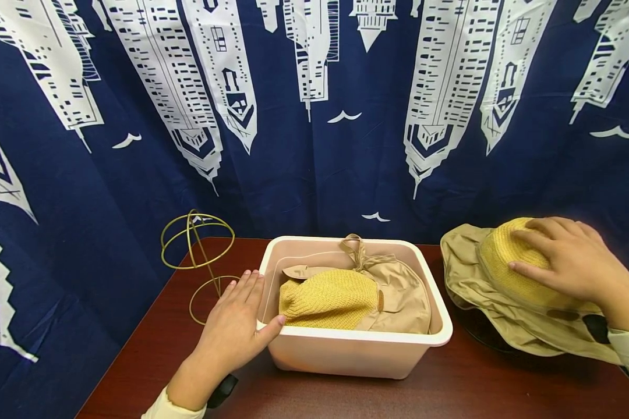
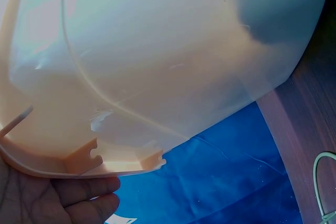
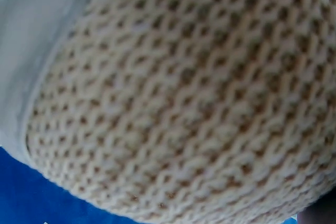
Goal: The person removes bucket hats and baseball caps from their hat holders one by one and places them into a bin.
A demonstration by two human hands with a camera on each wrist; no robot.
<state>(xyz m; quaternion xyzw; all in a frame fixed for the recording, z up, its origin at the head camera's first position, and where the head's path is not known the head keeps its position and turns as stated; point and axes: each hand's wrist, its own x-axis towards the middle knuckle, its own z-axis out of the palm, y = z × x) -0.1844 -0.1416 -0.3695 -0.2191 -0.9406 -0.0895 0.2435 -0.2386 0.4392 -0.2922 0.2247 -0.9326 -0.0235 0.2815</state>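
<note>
A light pink plastic bin [image 1: 348, 355] stands on the table. Inside it lies a sun hat with a yellow knitted crown [image 1: 340, 297] and a tan fabric brim [image 1: 406, 288], with a tied tan strap at the back. My left hand [image 1: 236, 317] rests on the bin's left rim, fingers extended; the left wrist view has its fingers [image 2: 89, 198] against the rim. At the right, my right hand [image 1: 571, 256] lies over the yellow crown of a second hat [image 1: 513, 250], fingers spread and slightly bent. Its knit [image 3: 178, 103] fills the right wrist view.
A gold wire stand [image 1: 193, 267] with rings stands left of the bin. Something dark and rounded [image 1: 484, 334] shows below the right hat's brim. Behind the reddish-brown table [image 1: 141, 361] hangs a navy curtain [image 1: 314, 174] with white building prints.
</note>
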